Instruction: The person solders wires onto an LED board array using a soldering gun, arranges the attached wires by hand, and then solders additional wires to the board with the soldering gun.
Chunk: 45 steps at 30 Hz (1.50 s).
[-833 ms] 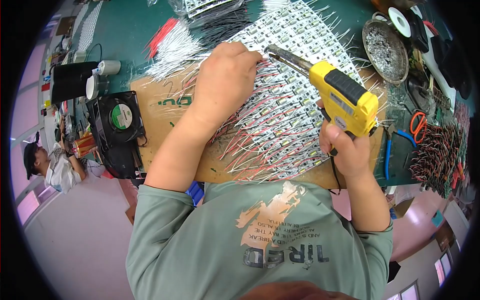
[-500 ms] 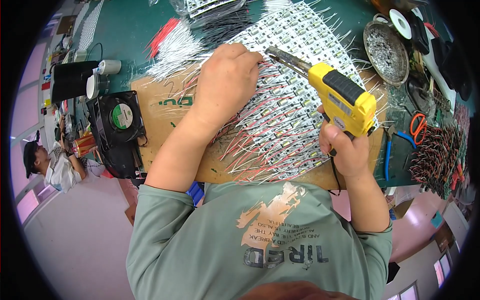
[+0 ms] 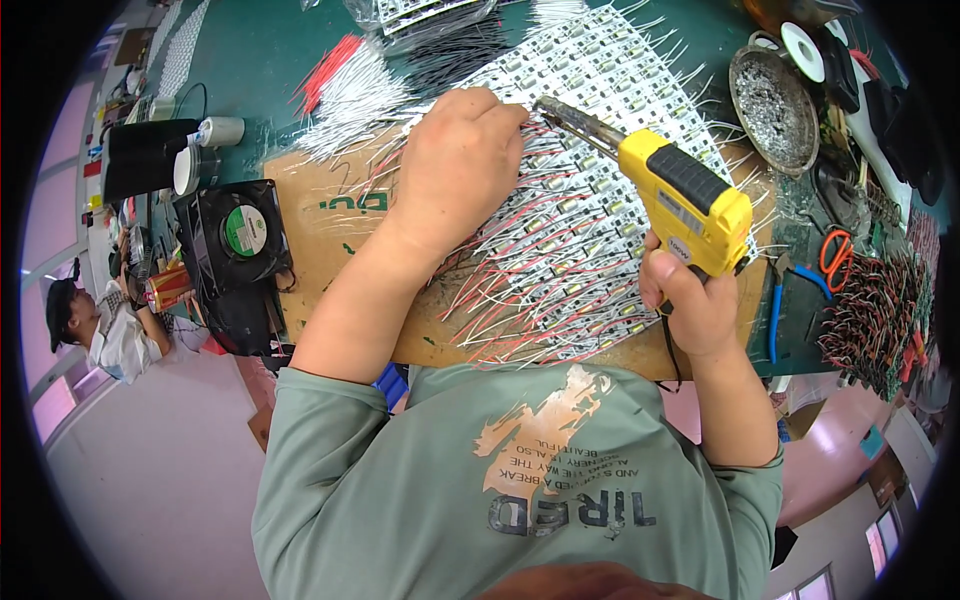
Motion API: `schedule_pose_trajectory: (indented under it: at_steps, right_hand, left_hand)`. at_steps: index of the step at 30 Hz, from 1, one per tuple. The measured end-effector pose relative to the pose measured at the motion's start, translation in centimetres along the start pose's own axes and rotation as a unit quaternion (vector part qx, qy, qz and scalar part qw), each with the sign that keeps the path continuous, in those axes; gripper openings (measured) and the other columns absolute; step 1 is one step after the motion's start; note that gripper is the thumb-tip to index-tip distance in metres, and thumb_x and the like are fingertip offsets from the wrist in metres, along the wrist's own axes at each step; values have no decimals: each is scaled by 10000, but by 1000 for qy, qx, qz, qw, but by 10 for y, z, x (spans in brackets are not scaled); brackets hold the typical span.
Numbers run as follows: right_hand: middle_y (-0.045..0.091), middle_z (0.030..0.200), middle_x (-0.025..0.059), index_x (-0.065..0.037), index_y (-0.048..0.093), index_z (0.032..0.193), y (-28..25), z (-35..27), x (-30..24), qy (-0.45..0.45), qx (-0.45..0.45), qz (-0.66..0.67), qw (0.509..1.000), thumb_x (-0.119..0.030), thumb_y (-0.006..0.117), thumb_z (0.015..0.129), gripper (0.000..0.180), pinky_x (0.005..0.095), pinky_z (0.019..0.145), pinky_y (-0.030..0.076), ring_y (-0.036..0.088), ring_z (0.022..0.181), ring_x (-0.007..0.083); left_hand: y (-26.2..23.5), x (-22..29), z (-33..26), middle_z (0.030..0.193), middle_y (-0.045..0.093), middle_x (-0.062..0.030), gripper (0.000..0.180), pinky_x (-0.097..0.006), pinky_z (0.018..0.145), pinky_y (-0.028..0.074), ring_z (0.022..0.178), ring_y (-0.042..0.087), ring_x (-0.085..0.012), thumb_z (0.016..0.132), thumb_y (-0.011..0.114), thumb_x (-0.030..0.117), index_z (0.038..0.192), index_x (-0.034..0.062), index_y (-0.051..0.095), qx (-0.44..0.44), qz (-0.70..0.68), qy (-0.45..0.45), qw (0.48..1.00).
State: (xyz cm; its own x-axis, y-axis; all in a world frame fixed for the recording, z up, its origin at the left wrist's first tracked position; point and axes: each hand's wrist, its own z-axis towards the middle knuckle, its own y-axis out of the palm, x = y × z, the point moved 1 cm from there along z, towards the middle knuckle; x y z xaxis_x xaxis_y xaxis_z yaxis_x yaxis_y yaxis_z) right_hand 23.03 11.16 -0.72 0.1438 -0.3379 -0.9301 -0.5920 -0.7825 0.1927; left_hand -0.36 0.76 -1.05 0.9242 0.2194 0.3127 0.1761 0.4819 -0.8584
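Workbench, seen from above. Left hand (image 3: 455, 165) — palm down, fingers curled and pressed onto the rows of small circuit strips (image 3: 570, 230) with red and white wire leads; whether anything is pinched under the fingertips cannot be told. Right hand (image 3: 690, 300) — closed around the grip of a yellow soldering gun (image 3: 680, 195), its metal tip reaching to just beside the left fingertips over the strips. The strips lie in overlapping rows on a brown cardboard sheet (image 3: 320, 230) on the green tabletop (image 3: 250, 60). Left of the cardboard: a black square fan (image 3: 240, 235) and a black cup (image 3: 140, 160). Upper right: a round metal dish of grey scraps (image 3: 775, 105). Right edge: blue-handled pliers (image 3: 785, 305), orange-handled scissors (image 3: 840, 250), a heap of wired parts (image 3: 880, 310). Loose red and white wire bundles (image 3: 345, 85) lie above the cardboard.
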Motion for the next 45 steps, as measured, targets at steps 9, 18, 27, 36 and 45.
schedule_pose_trajectory:
  at_steps: [9,18,27,36,45]
  right_hand:
    - [504,611,44,128,456,1247,12,1,-6,-23,41,-4,999,-208,603,832,554,247,464,402,474,483,117]
    - [512,613,51,140,437,1269,10,3,-8,-23,41,11,999,-214,609,829,590,247,456,400,462,466,119]
    - [510,618,44,133,448,1260,6,2,-5,-14,21,-36,999,-215,608,834,573,242,460,390,466,474,116]
    - [526,650,57,116,475,1224,8,2,-6,-6,23,-38,999,-199,595,838,513,246,468,394,472,485,115]
    - [576,779,1,31,577,1158,4,-1,-4,29,13,9,999,-117,646,866,334,218,525,398,494,600,50]
  left_hand:
    - [-1,1,-1,799,641,-88,115,-376,681,524,759,629,-279,771,673,54,873,74,722,4,-4,3,1000]
    - [0,-1,-1,789,632,-79,118,-379,663,523,752,625,-276,762,674,55,867,82,721,3,8,7,1000]
    - [0,2,0,802,625,-70,120,-373,660,526,763,623,-265,751,672,42,855,87,712,5,43,26,999]
    - [0,1,-2,818,637,-75,132,-370,675,528,778,629,-264,749,678,40,869,81,716,18,16,22,999]
    - [0,0,-1,821,640,-78,126,-370,683,528,779,629,-266,751,679,47,867,79,715,13,11,24,1000]
